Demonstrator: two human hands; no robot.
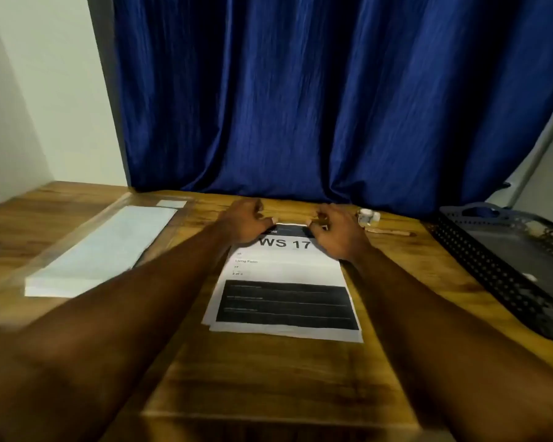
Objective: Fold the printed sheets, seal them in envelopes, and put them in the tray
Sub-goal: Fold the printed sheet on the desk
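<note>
In the head view, both forearms reached forward across the wooden table [268, 384] to the far end of the printed sheets [284, 269]. The left hand [245, 222] lay over the far left corner with its fingers curled, the tips meeting the paper's far edge in a pinch. The right hand [336, 233] mirrored it at the far right corner, fingers likewise bent and gripping the same edge; blur hid how many sheets each pinch took in. The sheets lay flat at the middle of the table in a slightly fanned stack, the top one reading "WS 17" above a dark block.

To the left, well apart from the hands, a stack of white envelopes [109, 247] sat under clear wrapping. To the right stood the dark perforated tray [479, 250], near the table's edge. Between the right hand and the tray lay a small white bottle [368, 215] and a thin wooden stick [388, 232]. A blue curtain [300, 90] hung behind the table.
</note>
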